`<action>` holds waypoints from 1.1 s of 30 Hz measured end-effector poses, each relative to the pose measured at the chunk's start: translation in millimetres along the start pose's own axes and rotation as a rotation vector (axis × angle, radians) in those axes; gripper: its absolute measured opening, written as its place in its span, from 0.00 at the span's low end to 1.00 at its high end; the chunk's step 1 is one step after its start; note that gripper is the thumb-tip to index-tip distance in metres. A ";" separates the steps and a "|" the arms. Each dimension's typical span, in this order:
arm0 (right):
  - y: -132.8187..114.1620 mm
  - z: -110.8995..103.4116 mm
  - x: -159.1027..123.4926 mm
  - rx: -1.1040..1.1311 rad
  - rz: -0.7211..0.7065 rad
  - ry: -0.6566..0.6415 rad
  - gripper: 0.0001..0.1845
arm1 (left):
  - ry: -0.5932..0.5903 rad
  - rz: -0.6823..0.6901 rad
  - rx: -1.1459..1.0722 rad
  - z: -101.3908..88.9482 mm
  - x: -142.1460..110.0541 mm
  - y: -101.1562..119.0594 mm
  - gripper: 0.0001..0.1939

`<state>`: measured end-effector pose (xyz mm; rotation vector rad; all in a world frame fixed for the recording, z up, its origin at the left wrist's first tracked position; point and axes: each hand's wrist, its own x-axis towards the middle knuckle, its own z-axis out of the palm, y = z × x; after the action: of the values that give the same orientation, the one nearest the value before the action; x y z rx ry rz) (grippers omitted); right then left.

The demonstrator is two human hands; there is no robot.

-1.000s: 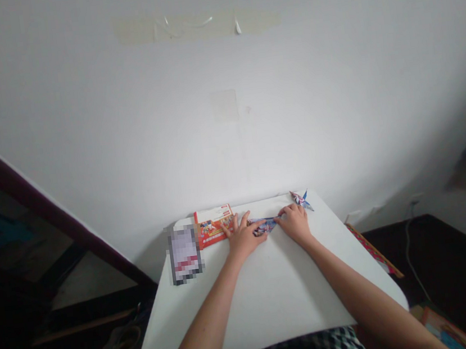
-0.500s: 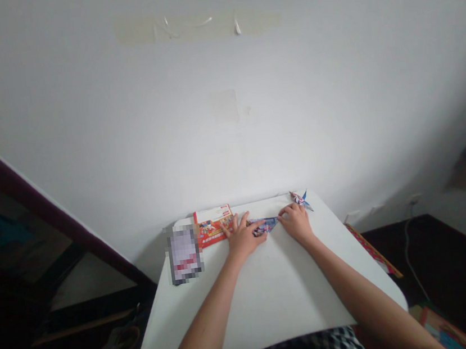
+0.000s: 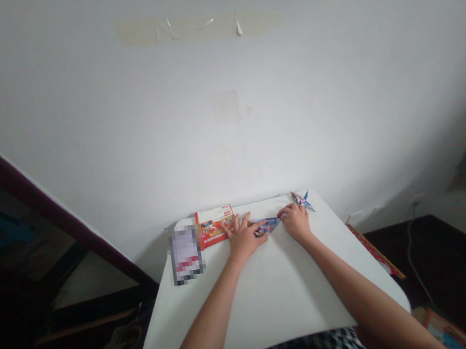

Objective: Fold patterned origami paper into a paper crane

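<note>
A folded, colourfully printed paper (image 3: 270,224) lies flat near the far edge of the white table (image 3: 273,294). My left hand (image 3: 243,238) rests on its left part with fingers spread and pressing down. My right hand (image 3: 295,222) sits at the paper's right tip, fingers curled down onto it. A finished small folded paper figure (image 3: 303,200) stands just beyond my right hand.
A red printed packet (image 3: 214,225) lies left of my left hand, with a blurred card (image 3: 185,253) further left. A patterned stick-like strip (image 3: 374,253) leans off the table's right edge. The wall rises right behind the table. Clutter lies on the dark floor at both sides.
My right hand has slid a little to the right along the folded paper towards its tip. My left hand has stayed in place.
</note>
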<state>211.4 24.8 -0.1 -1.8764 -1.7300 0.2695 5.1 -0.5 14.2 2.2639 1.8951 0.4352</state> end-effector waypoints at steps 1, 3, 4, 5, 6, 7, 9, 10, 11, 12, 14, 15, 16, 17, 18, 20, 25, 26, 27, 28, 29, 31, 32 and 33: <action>3.0 -0.9 0.4 -0.003 -0.015 0.008 0.16 | -0.001 -0.002 -0.002 -0.5 -0.2 0.1 0.24; 9.5 -3.4 1.8 -0.012 -0.027 -0.002 0.16 | -0.001 -0.004 -0.007 -1.0 -0.4 0.1 0.24; 12.4 -4.6 2.6 -0.017 -0.035 -0.004 0.15 | 0.001 -0.003 -0.011 -1.0 -0.5 0.0 0.24; 14.6 -5.6 3.3 -0.022 -0.043 -0.001 0.15 | 0.003 0.000 -0.014 -0.9 -0.5 -0.1 0.24; 16.0 -6.3 3.9 -0.023 -0.048 0.000 0.16 | 0.005 0.002 -0.017 -0.8 -0.5 -0.3 0.24; 16.6 -6.6 4.1 -0.022 -0.053 0.003 0.17 | 0.005 0.003 -0.019 -0.6 -0.5 -0.4 0.24; 15.9 -6.3 3.7 -0.023 -0.057 0.016 0.17 | 0.002 0.001 -0.021 -0.3 -0.4 -0.8 0.24; 14.9 -5.9 3.1 -0.025 -0.056 0.026 0.17 | 0.000 0.001 -0.022 -0.2 -0.3 -1.0 0.24; 13.8 -5.4 2.2 -0.029 -0.055 0.038 0.16 | 0.001 0.002 -0.022 -0.1 -0.2 -1.3 0.24; 12.7 -5.0 1.3 -0.034 -0.054 0.049 0.15 | 0.003 0.005 -0.022 -0.1 -0.1 -1.5 0.24; 10.9 -4.4 -0.3 -0.043 -0.059 0.058 0.13 | 0.008 0.012 -0.020 -0.1 0.0 -1.8 0.24; 10.2 -4.2 -0.8 -0.047 -0.062 0.056 0.12 | 0.009 0.014 -0.019 -0.1 0.0 -2.0 0.24; 9.6 -4.0 -1.0 -0.051 -0.065 0.052 0.12 | 0.008 0.015 -0.019 0.0 -0.1 -2.0 0.24; 9.0 -3.7 -0.8 -0.053 -0.065 0.047 0.12 | 0.006 0.013 -0.019 0.0 -0.2 -2.0 0.24; 8.4 -3.4 -0.4 -0.052 -0.063 0.040 0.12 | 0.005 0.012 -0.018 0.1 -0.3 -2.0 0.24; 7.3 -2.4 1.5 -0.037 -0.059 0.022 0.13 | 0.004 0.010 -0.017 0.6 -0.5 -2.0 0.24; 6.4 0.2 8.5 0.011 -0.016 -0.034 0.13 | 0.010 0.011 -0.018 1.5 -0.7 -2.5 0.24; 6.4 0.7 9.7 0.015 -0.004 -0.037 0.13 | 0.006 0.011 -0.020 1.4 -0.6 -2.6 0.24; 6.3 1.2 10.6 0.019 0.005 -0.038 0.13 | 0.002 0.011 -0.023 1.3 -0.6 -2.7 0.24; 6.1 1.7 11.2 0.023 0.011 -0.037 0.13 | 0.001 0.011 -0.025 1.1 -0.5 -2.7 0.24; 5.9 2.1 11.5 0.027 0.015 -0.037 0.13 | 0.002 0.010 -0.027 0.9 -0.5 -2.6 0.24; 5.4 2.9 10.9 0.036 0.017 -0.035 0.13 | 0.006 0.009 -0.027 0.6 -0.6 -2.4 0.24; 5.2 3.1 10.0 0.039 0.014 -0.029 0.13 | 0.008 0.009 -0.026 0.5 -0.8 -2.3 0.24; 5.2 3.1 8.8 0.040 0.008 -0.020 0.13 | 0.008 0.009 -0.023 0.6 -1.1 -2.1 0.24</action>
<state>215.5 34.0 -3.5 -1.8588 -1.7180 0.3252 3.2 -1.1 12.9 2.2606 1.8752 0.4657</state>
